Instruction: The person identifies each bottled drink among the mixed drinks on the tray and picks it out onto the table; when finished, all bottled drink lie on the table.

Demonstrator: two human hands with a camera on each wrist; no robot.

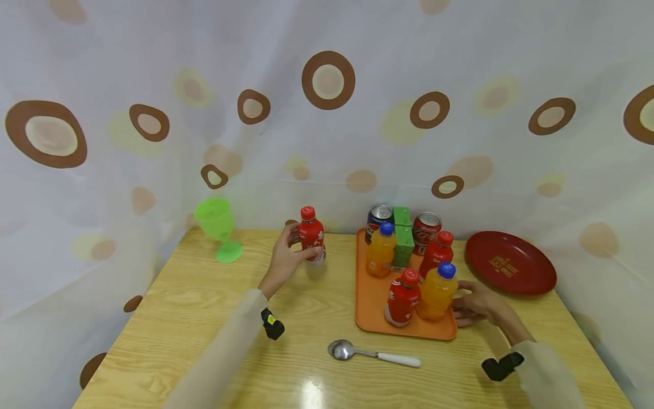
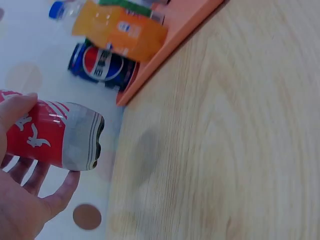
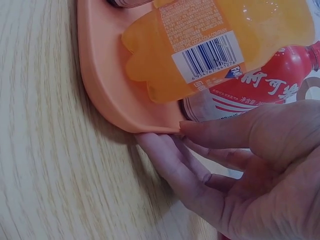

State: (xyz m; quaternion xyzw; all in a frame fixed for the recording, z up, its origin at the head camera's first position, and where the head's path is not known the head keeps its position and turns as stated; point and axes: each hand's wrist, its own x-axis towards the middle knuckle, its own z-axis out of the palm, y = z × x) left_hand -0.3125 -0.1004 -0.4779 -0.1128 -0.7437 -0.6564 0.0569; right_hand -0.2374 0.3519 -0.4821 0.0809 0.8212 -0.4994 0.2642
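Observation:
The left hand (image 1: 288, 257) grips a red-labelled bottle (image 1: 311, 234) upright, left of the orange tray (image 1: 364, 307); in the left wrist view its fingers and thumb (image 2: 17, 107) wrap the bottle (image 2: 47, 131), whose base shows above the table. At the tray's right edge, the right hand (image 1: 477, 304) pinches the rim (image 3: 112, 112) between thumb and fingers (image 3: 187, 160), beside an orange drink bottle (image 1: 437, 292). The tray also carries another orange drink bottle (image 1: 381, 250), two red bottles (image 1: 403, 300), a blue can (image 1: 378, 218), a red can (image 1: 426, 230) and green boxes (image 1: 403, 244).
A green goblet (image 1: 216, 221) stands at the table's back left. The dark red plate (image 1: 511, 264) lies at the back right. In front of the tray is a spoon (image 1: 398, 359) with a white handle. A patterned curtain (image 1: 286, 147) hangs behind the table.

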